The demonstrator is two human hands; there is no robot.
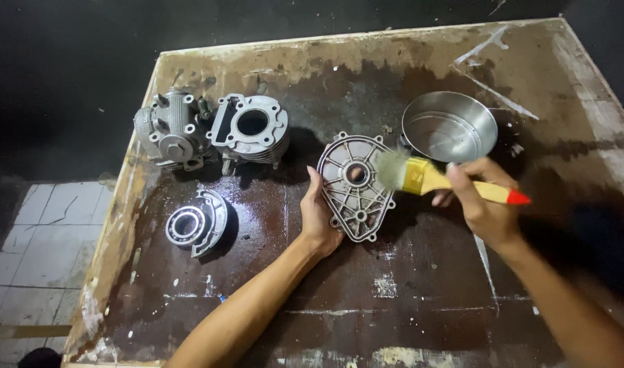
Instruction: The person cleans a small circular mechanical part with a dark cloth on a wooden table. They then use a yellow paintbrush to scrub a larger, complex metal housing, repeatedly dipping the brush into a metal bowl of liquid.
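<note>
Seen from the head camera, the left hand (pixel 320 217) has its grip closed around the left edge of a grey cast metal engine cover (pixel 356 185), fingers curled behind the rim and the thumb lying along its near face. The cover stands tilted on its lower edge on the wet, stained wooden desk (pixel 407 286), its ribbed inner side with a round centre hole turned toward the camera.

The right hand (pixel 481 201) has its grip closed around the handle of a paintbrush (pixel 435 178), which has a yellow wooden handle with a red tip and a brass-coloured ferrule. The pale bristles lie against the upper right part of the cover, near the centre hole. The bristles look blurred, so their exact contact point is hard to make out.

Just behind the brush sits a round, shallow metal pan (pixel 450 127), and whether it holds any liquid cannot be told. The right hand hides part of its near rim.

At the far left of the desk stand a grey cylinder head (pixel 170 129) and, touching or just beside it, a finned cylinder block (pixel 252 131) with a round bore. Nearer the left edge lies a smaller round housing with a bearing (pixel 196 222).

Both forearms are cut off at the bottom of the frame. Pale floor tiles (pixel 46 232) show at the left, below the desk. No packages, labels or signs can be made out.
</note>
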